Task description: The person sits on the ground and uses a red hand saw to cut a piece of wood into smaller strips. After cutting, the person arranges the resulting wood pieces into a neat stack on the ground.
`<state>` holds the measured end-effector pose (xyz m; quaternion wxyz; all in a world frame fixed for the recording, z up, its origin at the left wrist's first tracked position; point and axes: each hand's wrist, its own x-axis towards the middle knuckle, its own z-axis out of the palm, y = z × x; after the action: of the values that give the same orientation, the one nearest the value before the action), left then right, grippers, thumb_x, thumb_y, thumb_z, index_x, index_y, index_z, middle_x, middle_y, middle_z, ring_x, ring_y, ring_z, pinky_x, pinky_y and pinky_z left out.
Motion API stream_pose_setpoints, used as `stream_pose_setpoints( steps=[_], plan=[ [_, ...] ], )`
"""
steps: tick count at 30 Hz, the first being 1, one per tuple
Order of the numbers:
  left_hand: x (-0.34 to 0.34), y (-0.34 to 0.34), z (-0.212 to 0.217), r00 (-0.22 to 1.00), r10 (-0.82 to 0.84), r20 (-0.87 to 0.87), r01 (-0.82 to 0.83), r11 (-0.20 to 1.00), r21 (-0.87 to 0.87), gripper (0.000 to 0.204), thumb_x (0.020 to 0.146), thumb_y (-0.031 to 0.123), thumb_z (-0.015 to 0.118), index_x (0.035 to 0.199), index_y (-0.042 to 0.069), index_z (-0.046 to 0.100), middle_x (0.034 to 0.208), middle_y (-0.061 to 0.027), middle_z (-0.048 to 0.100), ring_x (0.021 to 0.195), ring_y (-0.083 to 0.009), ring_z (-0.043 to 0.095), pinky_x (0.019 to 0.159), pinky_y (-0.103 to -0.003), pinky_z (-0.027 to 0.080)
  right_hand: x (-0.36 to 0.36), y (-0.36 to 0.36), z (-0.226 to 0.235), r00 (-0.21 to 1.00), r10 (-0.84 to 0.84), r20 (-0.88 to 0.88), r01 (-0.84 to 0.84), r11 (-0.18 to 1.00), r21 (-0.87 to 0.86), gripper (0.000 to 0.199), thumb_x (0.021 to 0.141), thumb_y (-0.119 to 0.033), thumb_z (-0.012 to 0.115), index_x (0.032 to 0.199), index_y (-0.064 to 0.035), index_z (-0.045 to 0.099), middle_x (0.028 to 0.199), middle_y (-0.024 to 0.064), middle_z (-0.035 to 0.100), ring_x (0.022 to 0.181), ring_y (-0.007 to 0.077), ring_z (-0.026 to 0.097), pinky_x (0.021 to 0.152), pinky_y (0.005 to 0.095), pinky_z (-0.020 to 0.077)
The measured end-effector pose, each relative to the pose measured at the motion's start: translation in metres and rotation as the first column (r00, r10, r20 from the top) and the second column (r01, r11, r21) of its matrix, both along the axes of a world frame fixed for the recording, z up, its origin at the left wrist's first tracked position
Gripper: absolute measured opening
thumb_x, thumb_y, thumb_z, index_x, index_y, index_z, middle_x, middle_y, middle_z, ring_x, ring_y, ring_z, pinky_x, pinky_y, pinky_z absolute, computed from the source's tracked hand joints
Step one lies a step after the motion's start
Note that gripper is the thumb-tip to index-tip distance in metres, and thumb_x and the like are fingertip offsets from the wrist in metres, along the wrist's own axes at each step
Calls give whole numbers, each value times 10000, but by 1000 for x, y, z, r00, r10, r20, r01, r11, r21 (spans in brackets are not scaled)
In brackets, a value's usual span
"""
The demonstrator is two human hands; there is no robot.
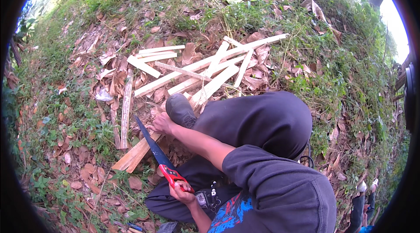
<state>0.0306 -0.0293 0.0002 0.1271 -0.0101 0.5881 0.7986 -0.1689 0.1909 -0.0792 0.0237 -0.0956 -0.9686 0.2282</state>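
Observation:
My left hand (pixel 182 192) is closed around the red handle of a hand saw (pixel 154 146). The saw's dark blade slants up and left, across a wooden board (pixel 136 154). With my right hand (pixel 162 124) I hold the board near its upper end, beside my dark shoe (pixel 180 109); part of the grip is hidden. The board slopes down to the left over dry leaves. Whether the teeth have cut into the wood cannot be made out.
Several pale wooden strips (pixel 210 61) lie crossed beyond my shoe. Bark-edged strips (pixel 126 109) and a clear plastic bag (pixel 103 95) are to the left. Tool handles (pixel 133 227) show at the lower edge. Leaves and grass cover the sloping ground.

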Motion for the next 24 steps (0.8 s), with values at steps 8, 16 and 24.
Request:
stream_pose_setpoints(
  steps=[8,16,24],
  plan=[
    [5,4,-5,1000,-11,-29,13,999,48,292,974,291,429,779,76,457,593,9,421,446,-72,374,414,-217,337,3,-1,-9,989,-32,-144,44,996,80,642,928,-554,402,584,-95,690,608,140,646,622,332,647,633,439,473],
    [-10,-2,10,999,38,-28,-38,999,6,393,1001,410,403,770,98,467,529,36,374,402,-61,335,373,-193,282,27,-2,3,899,188,-397,-171,982,78,435,657,-345,696,958,-37,631,1021,117,546,1050,295,531,863,396,462],
    [-66,15,91,974,142,177,-154,987,52,486,982,525,408,832,77,523,538,37,385,434,-64,341,423,-214,288,22,14,5,928,321,-189,-275,932,236,385,758,-136,689,1123,-83,575,1172,110,559,1146,285,522,966,440,431]
  ],
)
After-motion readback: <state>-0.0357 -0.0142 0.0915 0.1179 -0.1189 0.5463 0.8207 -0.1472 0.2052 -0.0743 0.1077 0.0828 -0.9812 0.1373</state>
